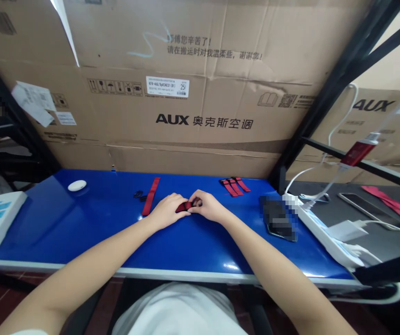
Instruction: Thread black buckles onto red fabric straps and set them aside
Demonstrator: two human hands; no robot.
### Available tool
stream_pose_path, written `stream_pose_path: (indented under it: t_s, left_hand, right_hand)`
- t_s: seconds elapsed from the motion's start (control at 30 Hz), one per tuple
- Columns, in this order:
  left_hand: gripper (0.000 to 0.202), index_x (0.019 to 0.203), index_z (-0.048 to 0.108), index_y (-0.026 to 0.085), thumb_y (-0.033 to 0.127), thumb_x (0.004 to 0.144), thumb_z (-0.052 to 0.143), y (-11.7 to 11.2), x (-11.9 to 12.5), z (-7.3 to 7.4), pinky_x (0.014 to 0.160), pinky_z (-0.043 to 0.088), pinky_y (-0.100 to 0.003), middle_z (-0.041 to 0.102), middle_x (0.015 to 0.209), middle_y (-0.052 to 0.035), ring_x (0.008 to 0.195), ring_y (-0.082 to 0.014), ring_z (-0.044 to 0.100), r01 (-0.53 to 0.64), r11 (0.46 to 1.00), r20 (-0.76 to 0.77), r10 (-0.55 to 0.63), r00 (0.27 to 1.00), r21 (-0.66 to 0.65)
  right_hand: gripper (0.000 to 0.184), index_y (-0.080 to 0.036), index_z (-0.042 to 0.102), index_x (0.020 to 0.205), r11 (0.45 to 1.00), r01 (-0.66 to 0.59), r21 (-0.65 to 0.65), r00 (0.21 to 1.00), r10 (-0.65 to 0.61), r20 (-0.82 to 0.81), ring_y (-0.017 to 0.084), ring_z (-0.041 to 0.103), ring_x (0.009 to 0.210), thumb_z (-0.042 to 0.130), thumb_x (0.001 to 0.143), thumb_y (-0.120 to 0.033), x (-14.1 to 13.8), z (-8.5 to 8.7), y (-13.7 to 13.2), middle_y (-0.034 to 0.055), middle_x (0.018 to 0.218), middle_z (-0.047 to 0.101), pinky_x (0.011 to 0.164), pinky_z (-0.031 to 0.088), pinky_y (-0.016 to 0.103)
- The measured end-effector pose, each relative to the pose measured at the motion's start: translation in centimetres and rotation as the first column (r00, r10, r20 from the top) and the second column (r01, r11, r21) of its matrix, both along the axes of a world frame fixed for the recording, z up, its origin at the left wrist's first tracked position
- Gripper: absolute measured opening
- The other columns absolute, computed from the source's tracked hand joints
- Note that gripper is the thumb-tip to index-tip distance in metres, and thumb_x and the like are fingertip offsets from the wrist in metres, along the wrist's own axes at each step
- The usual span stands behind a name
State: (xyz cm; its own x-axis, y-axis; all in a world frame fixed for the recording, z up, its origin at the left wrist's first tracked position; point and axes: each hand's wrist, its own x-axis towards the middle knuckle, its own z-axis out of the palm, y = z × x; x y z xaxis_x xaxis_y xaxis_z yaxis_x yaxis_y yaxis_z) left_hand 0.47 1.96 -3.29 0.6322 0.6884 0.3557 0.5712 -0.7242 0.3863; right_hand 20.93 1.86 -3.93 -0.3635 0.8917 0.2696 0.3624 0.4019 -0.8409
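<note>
1. A small red strap [184, 206] is pinched between the left hand [167, 210] and right hand [207, 206], both closed on it.
2. It is held just above the blue bench [81, 223], with its long axis running left-right.

On the worktop [81, 228] I see my hands meet on a folded strap [183, 206]. A flat strap [150, 196] lies to their left, a strap pile [235, 186] behind right, and a power strip [325, 235] far right.

Both hands, left [166, 210] & right [209, 207], pinch a small red strap [185, 206] on blue table [81, 223].
</note>
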Motion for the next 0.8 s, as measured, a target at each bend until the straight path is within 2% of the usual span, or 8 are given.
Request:
stream_pose_path:
  t_s: [0.13,0.27,0.37,0.47,0.57,0.67,0.73,0.8]
  left_hand:
    - [0.031,0.104,0.069,0.023,0.042,0.080,0.070,-0.6,0.1,0.6,0.090,0.044,-0.038,0.068,0.101,-0.0067,0.095,-0.0246,0.060,0.028,0.987,0.176,0.000,0.984,-0.158]
    - [0.035,0.109,0.068,0.022,0.037,0.077,0.073,-1.3,0.3,1.0,0.091,0.045,-0.036,0.069,0.108,-0.0051,0.098,-0.0232,0.063,0.068,0.944,0.303,0.035,0.952,-0.323]
    - [0.034,0.107,0.068,0.022,0.034,0.076,0.074,-1.5,0.5,1.3,0.092,0.045,-0.036,0.070,0.107,-0.0050,0.098,-0.0232,0.063,0.044,0.959,0.313,0.048,0.948,-0.280]
    - [0.030,0.104,0.069,0.023,0.032,0.076,0.074,-1.7,0.4,1.6,0.090,0.045,-0.036,0.070,0.103,-0.0048,0.095,-0.0232,0.063,0.013,0.981,0.260,0.039,0.965,-0.195]
    - [0.031,0.106,0.069,0.024,0.034,0.076,0.074,-1.9,0.2,1.8,0.093,0.043,-0.038,0.069,0.105,-0.0052,0.099,-0.0245,0.062,0.003,0.989,0.202,0.028,0.979,-0.150]
    - [0.031,0.105,0.068,0.024,0.034,0.077,0.074,-2.1,0.0,2.0,0.094,0.042,-0.039,0.069,0.105,-0.0054,0.100,-0.0250,0.061,0.014,0.991,0.183,0.011,0.983,-0.134]
    - [0.029,0.103,0.069,0.023,0.035,0.077,0.073,-1.9,-0.3,2.0,0.093,0.043,-0.038,0.070,0.102,-0.0052,0.097,-0.0243,0.061,0.045,0.985,0.198,-0.010,0.980,-0.168]
    - [0.033,0.104,0.068,0.021,0.038,0.077,0.074,-1.5,-0.6,1.8,0.090,0.045,-0.036,0.070,0.100,-0.0048,0.094,-0.0233,0.062,0.098,0.960,0.228,-0.037,0.973,-0.263]
  right_hand:
    - [0.028,-0.019,0.059,0.084,0.964,-0.172,-0.204,0.971,0.131,-0.199,0.016,0.061,0.074,0.078,0.065,-0.027,0.7,0.6,-0.3,-0.0012,0.076,0.063,0.071,0.047,0.029]
    - [0.027,-0.019,0.058,0.078,0.907,-0.317,-0.279,0.909,0.206,-0.363,0.017,0.061,0.087,0.080,0.062,-0.026,1.5,1.3,-0.6,0.0004,0.088,0.065,0.081,0.046,0.030]
    - [0.022,-0.019,0.060,0.076,0.929,-0.282,-0.240,0.922,0.193,-0.334,0.018,0.059,0.093,0.076,0.067,-0.030,1.3,1.8,-0.8,0.0024,0.096,0.064,0.088,0.044,0.033]
    - [0.017,-0.018,0.060,0.067,0.981,-0.159,-0.107,0.979,0.143,-0.147,0.019,0.056,0.099,0.068,0.075,-0.031,0.8,2.4,-1.0,0.0039,0.102,0.061,0.095,0.039,0.035]
    - [0.026,-0.017,0.055,0.058,0.992,-0.121,-0.042,0.992,0.119,-0.050,0.018,0.056,0.094,0.062,0.079,-0.031,0.5,3.1,-1.4,0.0047,0.103,0.058,0.089,0.041,0.034]
    - [0.025,-0.018,0.060,0.061,0.991,-0.134,0.027,0.991,0.133,0.007,0.018,0.053,0.088,0.066,0.079,-0.035,0.6,3.6,-1.7,0.0044,0.094,0.057,0.085,0.041,0.033]
    - [0.024,-0.018,0.063,0.063,0.986,-0.162,0.035,0.986,0.163,-0.027,0.017,0.052,0.084,0.070,0.078,-0.037,0.9,3.9,-1.9,0.0032,0.088,0.055,0.082,0.041,0.032]
    - [0.026,-0.018,0.062,0.063,0.979,-0.202,-0.021,0.963,0.194,-0.185,0.015,0.051,0.078,0.071,0.077,-0.039,1.1,4.0,-1.9,0.0019,0.086,0.053,0.077,0.042,0.030]
